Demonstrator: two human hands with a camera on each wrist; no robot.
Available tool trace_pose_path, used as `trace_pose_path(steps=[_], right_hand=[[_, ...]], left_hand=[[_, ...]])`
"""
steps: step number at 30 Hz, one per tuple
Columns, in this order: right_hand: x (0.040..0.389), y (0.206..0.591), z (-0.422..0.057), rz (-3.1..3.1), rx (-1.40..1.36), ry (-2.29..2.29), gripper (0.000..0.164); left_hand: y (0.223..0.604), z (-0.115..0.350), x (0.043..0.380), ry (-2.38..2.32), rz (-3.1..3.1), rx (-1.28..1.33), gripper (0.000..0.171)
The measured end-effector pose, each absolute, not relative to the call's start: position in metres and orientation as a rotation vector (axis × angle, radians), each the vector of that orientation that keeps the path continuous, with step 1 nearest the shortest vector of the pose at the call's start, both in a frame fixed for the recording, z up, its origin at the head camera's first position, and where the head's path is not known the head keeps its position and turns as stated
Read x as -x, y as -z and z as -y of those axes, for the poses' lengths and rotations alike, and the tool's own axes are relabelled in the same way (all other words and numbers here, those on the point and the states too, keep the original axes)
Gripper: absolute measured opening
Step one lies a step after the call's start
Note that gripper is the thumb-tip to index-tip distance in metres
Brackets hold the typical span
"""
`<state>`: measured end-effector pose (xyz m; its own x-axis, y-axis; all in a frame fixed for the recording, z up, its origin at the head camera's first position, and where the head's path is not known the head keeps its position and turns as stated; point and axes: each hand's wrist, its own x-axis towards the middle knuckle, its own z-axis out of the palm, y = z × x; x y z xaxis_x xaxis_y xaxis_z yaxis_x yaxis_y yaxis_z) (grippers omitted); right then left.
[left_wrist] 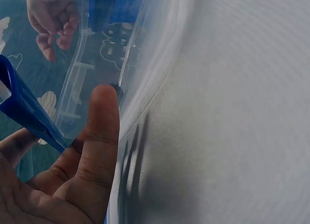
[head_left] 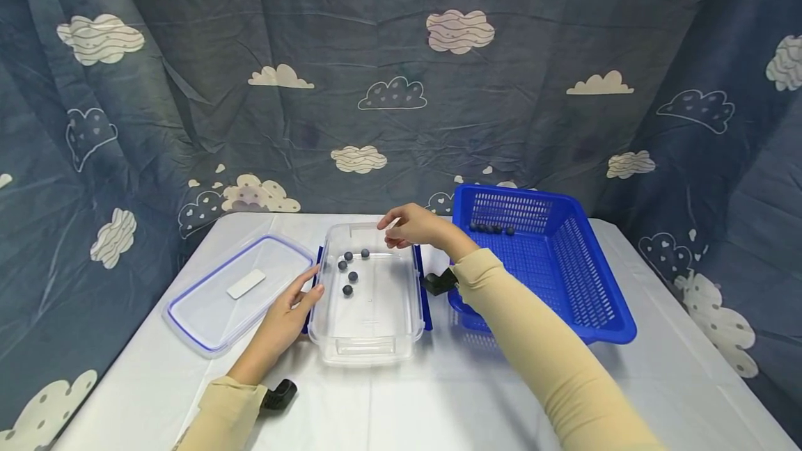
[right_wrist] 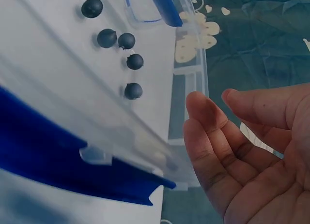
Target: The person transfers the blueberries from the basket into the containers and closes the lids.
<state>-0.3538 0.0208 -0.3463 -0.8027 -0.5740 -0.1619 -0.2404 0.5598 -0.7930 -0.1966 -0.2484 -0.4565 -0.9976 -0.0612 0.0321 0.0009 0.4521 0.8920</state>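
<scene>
A clear plastic box point(head_left: 388, 305) with blue side clasps stands mid-table, with several blueberries point(right_wrist: 133, 62) on its floor. At its left wall is my left hand point(head_left: 289, 315), thumb and fingers extended beside the rim. The left wrist view shows its fingers close against a blue clasp point(left_wrist: 34, 110) and its thumb by the clear wall. My right hand point(head_left: 416, 225) hovers over the far right part of the box, fingers loosely bent. In the right wrist view, nothing lies between that hand's thumb and fingertips point(right_wrist: 198, 137).
On the right stands a blue perforated basket point(head_left: 583, 277), with several blueberries point(head_left: 489, 228) along its far left side. A clear lid point(head_left: 213, 315) with a blue seal lies left of the box, a white label on it. A cloud-patterned curtain point(head_left: 351, 33) hangs behind the white table.
</scene>
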Motion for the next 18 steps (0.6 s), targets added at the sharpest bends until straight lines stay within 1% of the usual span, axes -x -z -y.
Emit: trace_pose_path(steps=[9, 18], right_hand=[[0.36, 0.34, -0.038, -2.417, 0.615, 1.13, 0.028], [0.368, 0.34, -0.064, -2.43, 0.56, 1.157, 0.033]], left_hand=[[0.456, 0.248, 0.197, 1.601, 2.623, -0.043, 0.057], [0.457, 0.249, 0.197, 1.587, 2.628, -0.03, 0.057]])
